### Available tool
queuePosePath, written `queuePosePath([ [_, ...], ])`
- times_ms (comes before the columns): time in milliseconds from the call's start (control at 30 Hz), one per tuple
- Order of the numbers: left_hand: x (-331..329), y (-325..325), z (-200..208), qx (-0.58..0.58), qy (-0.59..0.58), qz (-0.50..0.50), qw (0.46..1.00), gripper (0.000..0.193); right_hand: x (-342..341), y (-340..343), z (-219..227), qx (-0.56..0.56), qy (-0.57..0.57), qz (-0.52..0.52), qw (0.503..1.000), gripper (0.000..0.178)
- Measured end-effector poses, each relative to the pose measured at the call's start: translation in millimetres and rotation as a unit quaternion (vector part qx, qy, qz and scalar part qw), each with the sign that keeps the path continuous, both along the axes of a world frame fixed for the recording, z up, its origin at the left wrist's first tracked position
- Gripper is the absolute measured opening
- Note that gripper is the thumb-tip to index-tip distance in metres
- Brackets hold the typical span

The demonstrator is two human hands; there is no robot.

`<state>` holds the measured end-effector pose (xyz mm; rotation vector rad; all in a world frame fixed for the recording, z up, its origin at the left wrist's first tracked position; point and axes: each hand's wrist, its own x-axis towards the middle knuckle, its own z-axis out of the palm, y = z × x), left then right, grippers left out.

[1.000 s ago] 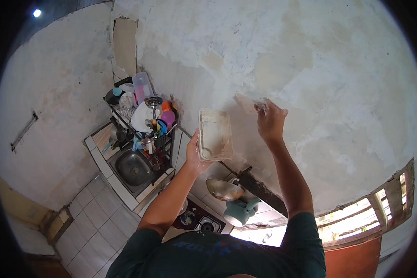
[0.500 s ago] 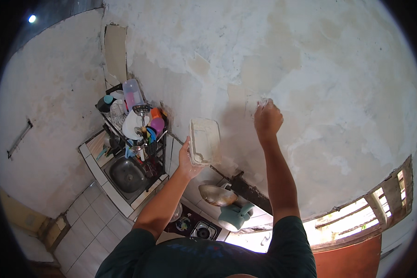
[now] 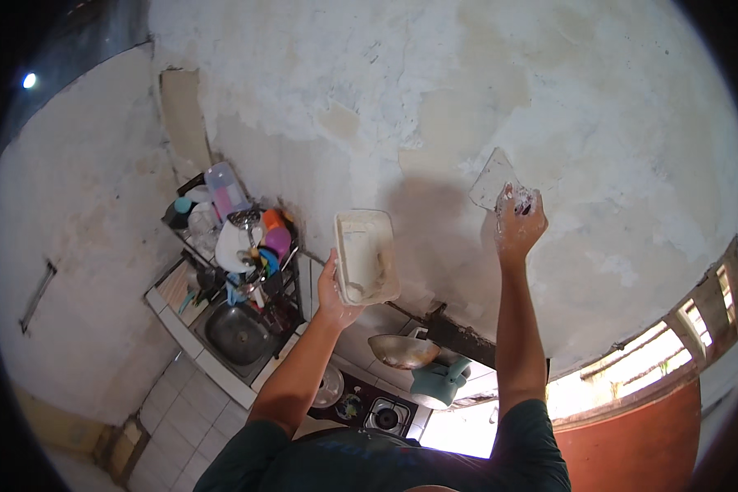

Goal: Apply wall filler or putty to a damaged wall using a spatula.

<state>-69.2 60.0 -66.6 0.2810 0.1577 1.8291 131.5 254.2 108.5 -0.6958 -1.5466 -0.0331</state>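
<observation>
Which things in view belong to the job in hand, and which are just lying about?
In use:
pale tub, in the left hand
flat scraper, in the right hand
patchy wall

Just around:
metal pan
teal pot
stove
sink
piled dishes

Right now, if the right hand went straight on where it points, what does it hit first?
Likely the wall: the right hand holds the scraper toward it. Contact and depth are unclear from this view.
</observation>
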Motion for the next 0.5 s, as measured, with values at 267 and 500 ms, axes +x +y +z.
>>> queuePosePath([
  [267,-68,31,16,-0.028,0.024,-0.079,0.996,0.053,-22,47,-39,-0.018,0.355,0.189,0.916,0.019],
  [500,-111,26,21,-0.034,0.019,-0.157,0.987,0.055,-59,51,-31,0.081,0.198,-0.177,0.961,0.019],
])
